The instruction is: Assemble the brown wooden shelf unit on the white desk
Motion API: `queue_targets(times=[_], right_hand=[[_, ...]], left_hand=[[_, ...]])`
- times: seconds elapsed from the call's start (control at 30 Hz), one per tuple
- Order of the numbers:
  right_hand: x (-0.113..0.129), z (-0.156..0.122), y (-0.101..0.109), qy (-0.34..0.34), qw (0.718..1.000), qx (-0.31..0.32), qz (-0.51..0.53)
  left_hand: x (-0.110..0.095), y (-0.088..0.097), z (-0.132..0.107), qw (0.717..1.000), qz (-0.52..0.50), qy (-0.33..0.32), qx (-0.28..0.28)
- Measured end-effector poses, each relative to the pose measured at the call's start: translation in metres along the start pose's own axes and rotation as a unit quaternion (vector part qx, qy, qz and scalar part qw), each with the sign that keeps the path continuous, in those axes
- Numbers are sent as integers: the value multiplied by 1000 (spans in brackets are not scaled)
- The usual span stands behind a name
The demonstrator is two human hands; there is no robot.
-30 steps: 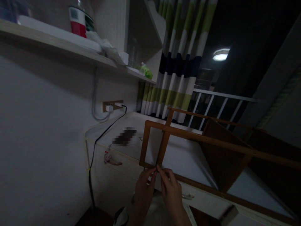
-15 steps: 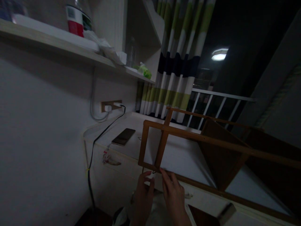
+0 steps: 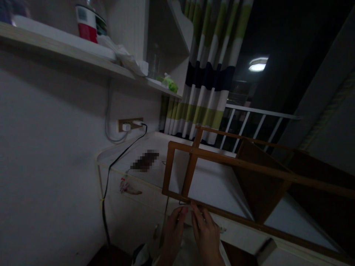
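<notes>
A brown wooden frame [image 3: 177, 194] lies on its side on the white desk, its lower rail along the front edge. A thin dark bent rod, looking like a hex key [image 3: 183, 203], sits just under that rail near an upright. My right hand [image 3: 205, 231] has its fingertips closed together at the rod's right end, close against the rail. Just below and left, my left hand [image 3: 174, 229] pinches thumb and finger together, nearly touching the right fingers. A small pale patch shows between the hands; what the left fingers hold is too dim to make out.
A dark blurred-out phone shape [image 3: 144, 161] lies on the white desk [image 3: 155, 175]. A black cable [image 3: 111, 166] runs from the wall socket [image 3: 130, 124] down past the desk's left end. Above hangs a shelf [image 3: 69, 51] with a bottle [image 3: 88, 24]. Curtain [image 3: 205, 96] and railing stand behind.
My left hand has moved right and its fingers have closed, coming up against the right hand. The right hand has shifted slightly, with fingertips still at the rail. The frame stays put.
</notes>
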State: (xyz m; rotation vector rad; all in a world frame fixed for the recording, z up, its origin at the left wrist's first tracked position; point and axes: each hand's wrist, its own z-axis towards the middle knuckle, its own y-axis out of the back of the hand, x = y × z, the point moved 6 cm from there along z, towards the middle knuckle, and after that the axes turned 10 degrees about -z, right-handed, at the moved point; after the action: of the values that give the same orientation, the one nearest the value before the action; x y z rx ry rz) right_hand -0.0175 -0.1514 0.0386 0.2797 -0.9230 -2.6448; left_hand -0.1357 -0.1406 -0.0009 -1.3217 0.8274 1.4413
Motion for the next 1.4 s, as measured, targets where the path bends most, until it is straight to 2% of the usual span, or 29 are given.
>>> queue_targets(times=[0.17, 0.43, 0.57, 0.93, 1.4], right_hand=[[4, 2, 2, 6, 1000, -14, -11], [12, 18, 7, 7, 998, -28, -57], [13, 23, 9, 1, 998, -37, -53], [11, 15, 3, 3, 999, -42, -35], [14, 4, -13, -10, 1000, -4, -23]], left_hand=[[-4, 0, 4, 1000, -6, 1, -3], [9, 1, 9, 1000, -14, 26, 5], [9, 2, 9, 999, -8, 36, -3], [12, 2, 13, 1000, 7, 26, 11], [6, 2, 12, 1000, 4, 18, 22]])
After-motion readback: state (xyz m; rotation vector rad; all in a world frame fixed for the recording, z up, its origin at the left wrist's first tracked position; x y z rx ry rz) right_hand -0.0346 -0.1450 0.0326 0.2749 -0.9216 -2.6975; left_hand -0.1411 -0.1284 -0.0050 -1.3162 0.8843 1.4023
